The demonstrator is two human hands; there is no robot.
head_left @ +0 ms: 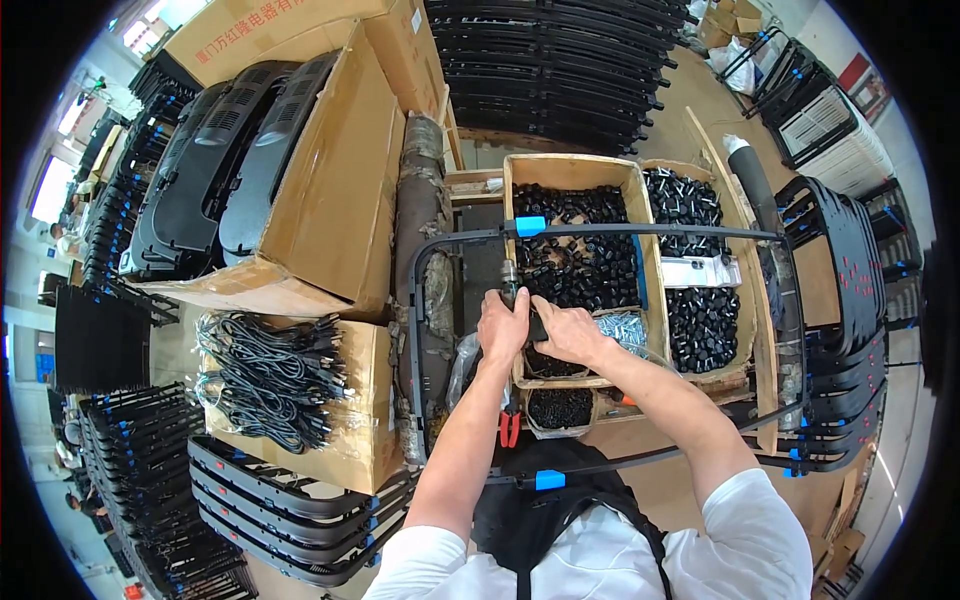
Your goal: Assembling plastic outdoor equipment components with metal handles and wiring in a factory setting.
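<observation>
A black rectangular tube frame (655, 229) with blue pieces on two of its sides lies across the wooden parts bins. Inside its outline, both my hands meet on a dark power screwdriver (509, 273), whose metal nose points away from me. My left hand (502, 325) is closed around its body just behind the nose. From the right, my right hand (570, 333) wraps over its dark rear part, which the fingers mostly hide. The far bin (575, 170) below holds many black plastic parts. Silver screws (622, 330) lie beside my right wrist.
Red-handled pliers (510, 428) hang near a small tub of black screws (560, 408). To the left are a bundle of black cables (275, 380) on a carton and an open box (330, 180) of black covers. Stacked black frames (840, 290) stand at right.
</observation>
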